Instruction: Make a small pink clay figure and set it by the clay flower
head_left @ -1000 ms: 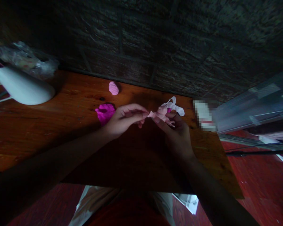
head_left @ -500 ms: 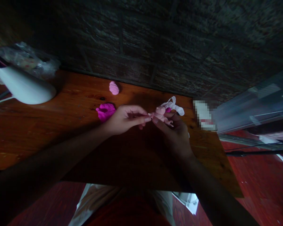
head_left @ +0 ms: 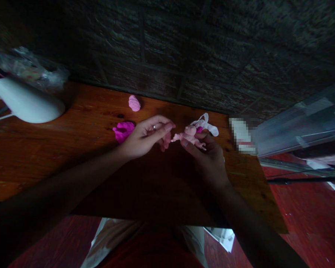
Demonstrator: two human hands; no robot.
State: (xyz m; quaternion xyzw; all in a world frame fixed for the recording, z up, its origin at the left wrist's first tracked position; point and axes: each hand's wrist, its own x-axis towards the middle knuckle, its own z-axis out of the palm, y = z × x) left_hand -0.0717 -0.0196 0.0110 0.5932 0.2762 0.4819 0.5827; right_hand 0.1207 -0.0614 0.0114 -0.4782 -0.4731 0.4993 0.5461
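Note:
My right hand (head_left: 210,156) grips a small pale pink figure (head_left: 190,130), which looks like modelling clay, between thumb and fingers. The figure has a rounded lump on top and thin limbs, one of them pointing left. Just left of that limb is my left hand (head_left: 153,136), apart from the figure, its fingers loosely curled and nothing visible between them. A small shiny spot, perhaps a ring, shows on one finger. Behind my left wrist lies a bright magenta clay piece (head_left: 123,131). Farther back sits a light pink clay lump (head_left: 134,103).
A white crumpled strip (head_left: 210,128) and a bit of magenta lie behind my right hand. On the wooden table (head_left: 83,130) at left stand a white jug-like object (head_left: 33,102) and clear plastic wrapping (head_left: 53,76). A blurred-out item (head_left: 242,136) is at right; a dark brick wall (head_left: 162,48) rises behind.
My left hand has let go of the figure's left limb and drawn slightly left, baring the limb's tip. My right hand keeps its hold, almost unmoved.

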